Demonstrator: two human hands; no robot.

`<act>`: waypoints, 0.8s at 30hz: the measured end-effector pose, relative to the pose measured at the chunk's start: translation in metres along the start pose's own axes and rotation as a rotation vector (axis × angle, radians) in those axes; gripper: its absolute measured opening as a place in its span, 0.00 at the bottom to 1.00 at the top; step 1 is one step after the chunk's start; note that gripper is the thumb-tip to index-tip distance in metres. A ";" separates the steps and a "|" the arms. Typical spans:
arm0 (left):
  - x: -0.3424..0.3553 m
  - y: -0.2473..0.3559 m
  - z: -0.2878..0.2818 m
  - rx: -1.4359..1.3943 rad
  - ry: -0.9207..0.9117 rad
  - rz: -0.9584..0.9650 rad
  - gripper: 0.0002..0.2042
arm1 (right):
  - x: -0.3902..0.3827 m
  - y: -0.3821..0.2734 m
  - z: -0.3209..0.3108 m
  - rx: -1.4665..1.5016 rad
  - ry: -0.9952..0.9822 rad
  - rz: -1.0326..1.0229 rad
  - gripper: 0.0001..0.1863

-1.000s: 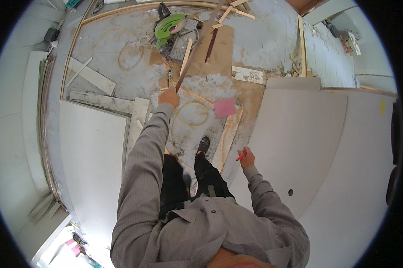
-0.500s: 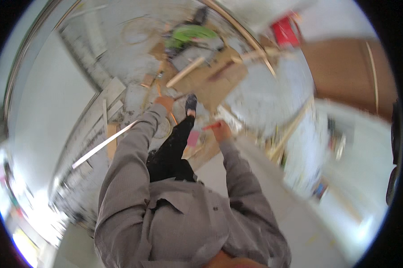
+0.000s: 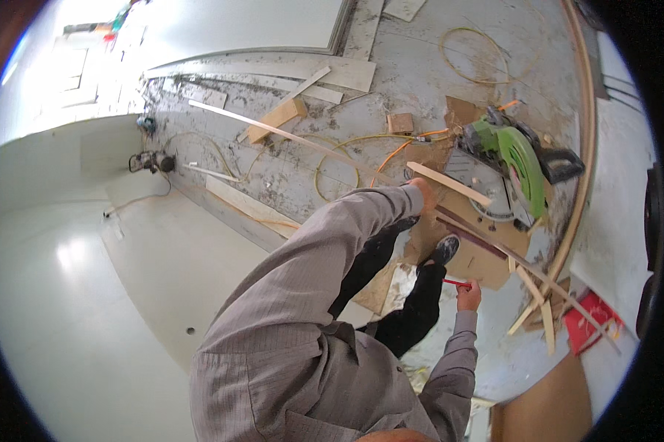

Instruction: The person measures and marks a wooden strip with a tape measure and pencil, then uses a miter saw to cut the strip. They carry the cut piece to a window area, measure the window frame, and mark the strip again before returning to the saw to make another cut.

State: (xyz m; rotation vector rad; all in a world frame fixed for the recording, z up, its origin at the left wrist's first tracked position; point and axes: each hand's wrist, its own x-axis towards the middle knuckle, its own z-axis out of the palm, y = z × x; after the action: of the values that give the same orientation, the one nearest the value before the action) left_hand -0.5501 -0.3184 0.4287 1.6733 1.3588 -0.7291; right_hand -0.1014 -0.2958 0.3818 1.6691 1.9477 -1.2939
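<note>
My left hand (image 3: 424, 196) is closed round a long, thin wooden strip (image 3: 287, 135). The strip runs from the upper left, through the fist, down toward the lower right. In my right hand (image 3: 469, 296) is a thin red pencil (image 3: 455, 283), its tip pointing left toward my leg. Just beyond the left hand stands a green miter saw (image 3: 522, 173) on the floor. A pale wooden board (image 3: 450, 183) lies by its base, close to the left fist. Brown cardboard (image 3: 479, 264) is spread under the saw and near my shoe.
A yellow hose (image 3: 358, 171) and an orange cord (image 3: 392, 158) snake over the dirty floor. Wood blocks (image 3: 276, 120) and white planks (image 3: 273, 68) lie upper left. Wood offcuts (image 3: 545, 324) and a red bag (image 3: 589, 320) are at right. A small machine (image 3: 152, 161) stands far left.
My view has swung left, so the saw and cardboard now show at the right. Both hands keep hold of the strip and the pencil.
</note>
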 end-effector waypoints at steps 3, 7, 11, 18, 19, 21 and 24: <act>0.046 -0.005 -0.007 -0.106 -0.060 -0.019 0.18 | 0.079 0.021 0.013 -0.154 -0.049 -0.183 0.19; 0.068 -0.004 0.003 -0.068 -0.082 0.035 0.16 | 0.151 0.015 0.042 -0.196 -0.231 -0.310 0.21; 0.134 -0.010 0.060 -0.062 -0.006 0.121 0.13 | 0.214 0.035 0.108 -0.159 -0.401 -0.418 0.19; 0.151 -0.014 0.087 0.045 0.208 0.149 0.11 | 0.281 0.068 0.181 0.081 -0.502 -0.341 0.13; 0.145 -0.016 0.083 0.052 0.222 0.122 0.11 | 0.285 0.062 0.176 0.142 -0.512 -0.310 0.15; 0.137 -0.013 0.081 0.066 0.271 0.096 0.10 | 0.287 0.054 0.155 0.252 -0.555 -0.249 0.20; 0.116 -0.021 0.072 0.119 0.361 0.074 0.11 | 0.288 0.047 0.115 0.498 -0.582 -0.179 0.34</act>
State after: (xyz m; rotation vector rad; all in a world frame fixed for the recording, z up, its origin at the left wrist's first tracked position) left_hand -0.5369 -0.3247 0.2910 2.0101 1.5118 -0.4881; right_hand -0.1850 -0.1967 0.0957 1.0989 1.5191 -2.1724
